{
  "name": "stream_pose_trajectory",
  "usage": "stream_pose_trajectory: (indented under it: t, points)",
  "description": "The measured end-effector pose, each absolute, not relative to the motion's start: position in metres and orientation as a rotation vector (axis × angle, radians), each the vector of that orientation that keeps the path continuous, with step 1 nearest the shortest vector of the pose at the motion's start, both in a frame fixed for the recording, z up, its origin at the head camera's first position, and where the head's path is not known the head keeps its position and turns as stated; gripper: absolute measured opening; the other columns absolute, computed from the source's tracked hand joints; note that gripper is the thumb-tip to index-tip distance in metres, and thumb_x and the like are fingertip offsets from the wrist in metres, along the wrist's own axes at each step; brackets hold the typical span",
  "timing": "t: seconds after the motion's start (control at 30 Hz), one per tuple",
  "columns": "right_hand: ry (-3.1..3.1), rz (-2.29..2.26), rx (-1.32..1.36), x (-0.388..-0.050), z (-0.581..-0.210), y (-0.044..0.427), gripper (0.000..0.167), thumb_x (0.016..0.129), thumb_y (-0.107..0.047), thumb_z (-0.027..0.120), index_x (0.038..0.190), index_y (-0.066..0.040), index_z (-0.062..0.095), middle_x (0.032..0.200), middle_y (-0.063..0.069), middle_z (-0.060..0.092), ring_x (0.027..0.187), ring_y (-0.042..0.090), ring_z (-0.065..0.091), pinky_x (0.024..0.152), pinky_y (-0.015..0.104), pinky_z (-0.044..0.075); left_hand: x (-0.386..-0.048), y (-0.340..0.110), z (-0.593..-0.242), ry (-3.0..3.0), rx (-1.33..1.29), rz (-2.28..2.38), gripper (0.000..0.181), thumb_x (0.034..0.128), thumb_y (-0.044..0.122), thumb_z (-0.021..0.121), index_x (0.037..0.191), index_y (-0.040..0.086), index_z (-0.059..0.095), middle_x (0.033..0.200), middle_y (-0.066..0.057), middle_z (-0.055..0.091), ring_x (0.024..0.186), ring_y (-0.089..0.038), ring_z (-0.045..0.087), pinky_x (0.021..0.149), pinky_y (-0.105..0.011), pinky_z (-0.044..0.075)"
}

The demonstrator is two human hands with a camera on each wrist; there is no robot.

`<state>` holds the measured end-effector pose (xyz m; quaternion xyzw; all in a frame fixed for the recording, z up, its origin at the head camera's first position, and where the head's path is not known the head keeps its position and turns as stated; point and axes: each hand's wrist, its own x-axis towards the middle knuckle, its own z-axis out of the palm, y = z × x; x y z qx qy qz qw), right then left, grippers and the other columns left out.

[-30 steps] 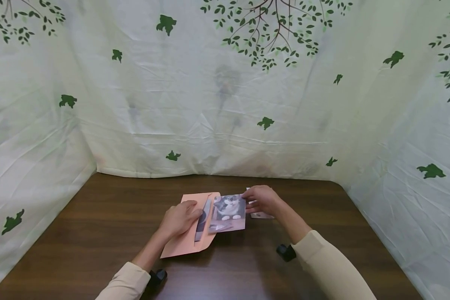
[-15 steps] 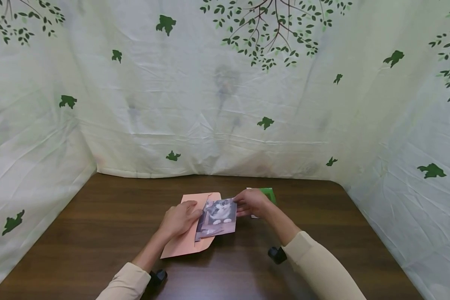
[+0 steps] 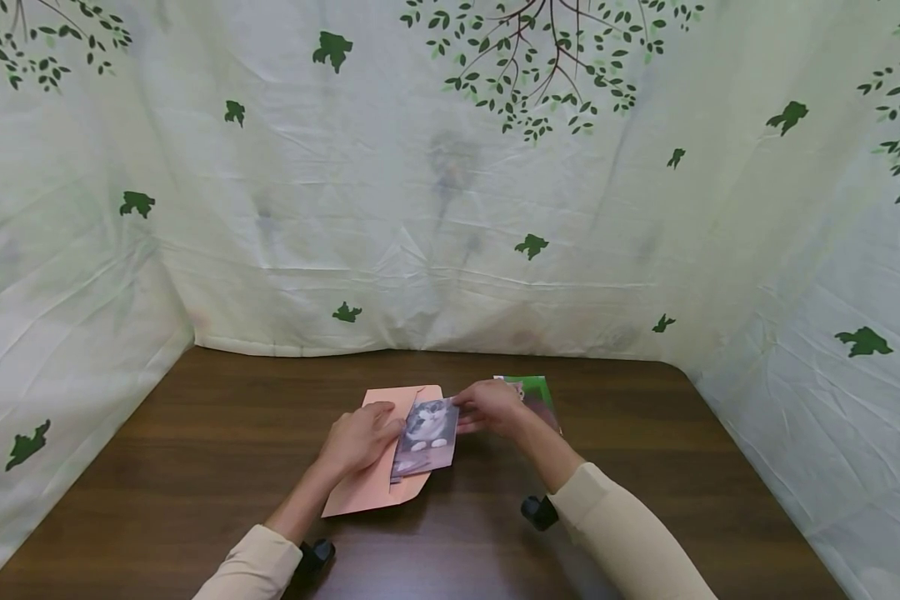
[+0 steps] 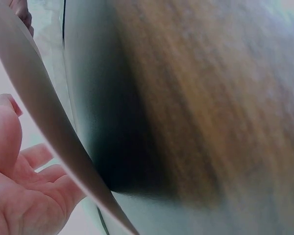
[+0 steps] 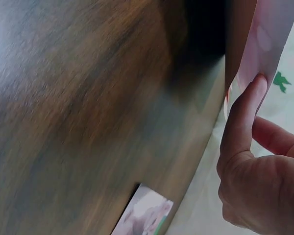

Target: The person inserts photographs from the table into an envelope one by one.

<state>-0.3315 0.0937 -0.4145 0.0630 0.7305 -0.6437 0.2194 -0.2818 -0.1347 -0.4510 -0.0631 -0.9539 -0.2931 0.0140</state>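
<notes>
In the head view, my left hand (image 3: pixel 360 437) holds a peach envelope (image 3: pixel 356 496) at its left side, with fingers over its upper face. The left wrist view shows the envelope (image 4: pixel 44 98) edge-on beside my palm (image 4: pixel 29 200). My right hand (image 3: pixel 495 408) pinches the upper right corner of a photo print (image 3: pixel 429 429) of a grey-and-white cat. The print's left part lies in the envelope's opening; how deep is hidden. In the right wrist view, thumb and fingers grip the print's (image 5: pixel 264 39) edge.
Behind my right hand, a picture card (image 3: pixel 537 390) with green on it lies on the brown wooden table (image 3: pixel 195 467), partly covered by the hand. A white cloth (image 3: pixel 450 300) with leaf prints hangs around the back and sides. Black wrist cameras (image 3: pixel 540 512) sit under my wrists.
My right hand has moved left, carrying the cat photo from beside the envelope into its opening. More of the green card shows behind the hand. The left hand and envelope stay put.
</notes>
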Motion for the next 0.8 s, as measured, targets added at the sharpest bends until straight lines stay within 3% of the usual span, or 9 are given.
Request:
stream_pose_trajectory:
  t: [0.8]
  points:
    - [1.983, -1.828, 0.098, -0.331, -0.424, 0.058, 0.020, 0.095, -0.003, 0.061, 0.111, 0.010, 0.063, 0.079, 0.011, 0.066, 0.060, 0.018, 0.069, 0.064, 0.034, 0.062, -0.281, -0.136, -0.449, -2.967, -0.200, -0.917, 0.047, 0.0975, 0.033, 0.058, 0.135, 0.005, 0.063, 0.133, -0.020, 0.066, 0.121, -0.047, 0.061, 0.101, -0.058, 0.046]
